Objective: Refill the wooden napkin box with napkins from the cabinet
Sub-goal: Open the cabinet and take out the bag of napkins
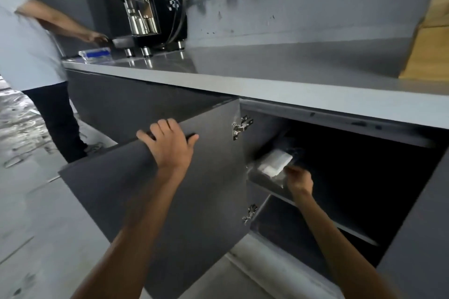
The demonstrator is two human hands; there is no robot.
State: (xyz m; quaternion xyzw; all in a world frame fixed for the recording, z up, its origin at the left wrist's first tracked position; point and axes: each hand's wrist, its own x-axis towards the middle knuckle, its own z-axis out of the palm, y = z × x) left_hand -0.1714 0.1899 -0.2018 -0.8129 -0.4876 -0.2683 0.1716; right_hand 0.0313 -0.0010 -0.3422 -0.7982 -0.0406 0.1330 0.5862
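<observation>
Here the left hand (171,147) had its fingers (162,126) curled over the top edge of the open cabinet door (150,189), holding it wide. The right hand (299,181) reached onto the upper shelf (264,178), its fingers closed on the near end of the white napkin pack (275,162), which lay just beyond them in crinkled plastic wrap. The wooden napkin box was not in view. The grip looked shallow; the slick wrap could slip free, or the pack could snag the door frame
</observation>
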